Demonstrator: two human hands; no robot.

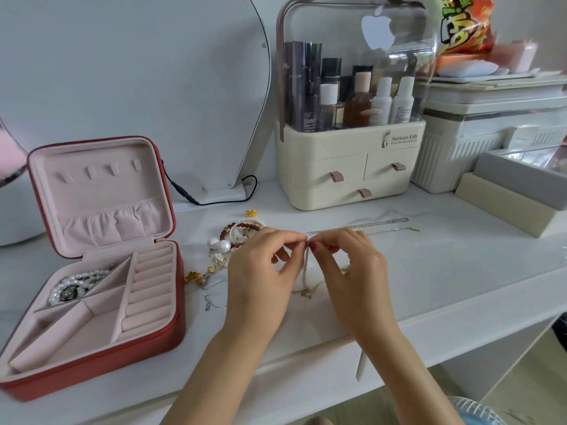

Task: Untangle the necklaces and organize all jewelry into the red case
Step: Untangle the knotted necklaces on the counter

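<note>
Hands above white tabletop

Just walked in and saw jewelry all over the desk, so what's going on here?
A person is untangling necklaces. The left hand and right hand pinch the tangled chains just above the white desk, with silver lengths trailing off to the right. The red case lies open on the left with a pearl strand already in one compartment. A red bead bracelet, pearl earrings and gold pieces still lie loose on the desk.
</note>
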